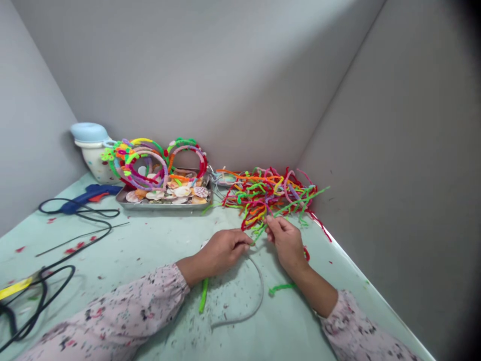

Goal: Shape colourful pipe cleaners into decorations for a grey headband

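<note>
This is a small craft booth, closed in by plain grey panels (188,75) that meet in a corner above a pale green bench (124,255). The craft work shows in a glue gun (88,195) with its black cord (75,240), a metal tray (165,206) of seashells (180,192), a heap of bright pipe cleaners (270,193) and hoops (150,168) wrapped in them. Red scraps (71,249) litter the bench. Nothing settles whether the booth stands in a home or a workshop.
</note>
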`<state>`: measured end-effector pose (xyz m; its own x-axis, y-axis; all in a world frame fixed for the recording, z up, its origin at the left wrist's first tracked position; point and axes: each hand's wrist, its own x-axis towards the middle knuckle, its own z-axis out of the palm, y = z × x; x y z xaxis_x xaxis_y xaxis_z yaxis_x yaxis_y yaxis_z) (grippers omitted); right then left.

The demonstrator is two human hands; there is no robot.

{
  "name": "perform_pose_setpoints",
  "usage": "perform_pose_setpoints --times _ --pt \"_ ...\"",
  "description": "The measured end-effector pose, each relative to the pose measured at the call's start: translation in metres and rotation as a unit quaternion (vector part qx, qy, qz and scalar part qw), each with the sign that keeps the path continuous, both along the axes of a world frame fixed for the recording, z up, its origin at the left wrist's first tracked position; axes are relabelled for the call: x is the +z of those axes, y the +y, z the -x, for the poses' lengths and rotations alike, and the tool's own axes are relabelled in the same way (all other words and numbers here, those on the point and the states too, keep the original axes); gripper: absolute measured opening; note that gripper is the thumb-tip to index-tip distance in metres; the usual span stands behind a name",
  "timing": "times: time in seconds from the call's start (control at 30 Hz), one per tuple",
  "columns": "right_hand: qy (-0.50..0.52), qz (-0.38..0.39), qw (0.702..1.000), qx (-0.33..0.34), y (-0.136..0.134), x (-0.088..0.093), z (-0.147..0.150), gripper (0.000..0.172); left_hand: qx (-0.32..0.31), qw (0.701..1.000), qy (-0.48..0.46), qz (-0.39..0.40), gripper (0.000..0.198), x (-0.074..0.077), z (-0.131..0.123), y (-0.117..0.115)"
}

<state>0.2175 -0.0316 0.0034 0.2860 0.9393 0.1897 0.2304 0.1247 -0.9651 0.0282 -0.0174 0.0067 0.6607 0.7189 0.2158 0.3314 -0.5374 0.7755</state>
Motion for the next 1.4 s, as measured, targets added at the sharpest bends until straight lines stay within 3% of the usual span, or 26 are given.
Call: perform_pose_setpoints --times 0.2,0.3,0.57,0.87,1.4 --pt "0.018 -0.015 0.998 0.057 0.002 -0.002 -0.003 0.027 0.055 0.977 -0.082 0.191 0.023 -0.002 -0.003 0.001" --pt "0.018 -0.019 0.995 0.099 0.0 0.0 -0.001 0.026 0.046 0.968 -0.106 0.224 0.023 -0.002 -0.004 0.001" --pt "0.016 -0.009 0.998 0.063 -0.001 -0.001 -0.001 0.029 0.034 0.979 -0.088 0.182 0.02 -0.009 -0.002 0.002" --pt "0.041 -0.016 0.998 0.046 0.002 -0.005 -0.002 0.03 0.038 0.988 -0.053 0.138 0.018 -0.002 0.0 0.0" --pt "0.09 -0.013 0.995 0.033 0.005 -0.014 -0.003 0.034 0.049 0.994 0.014 0.094 0.012 -0.004 -0.003 0.002"
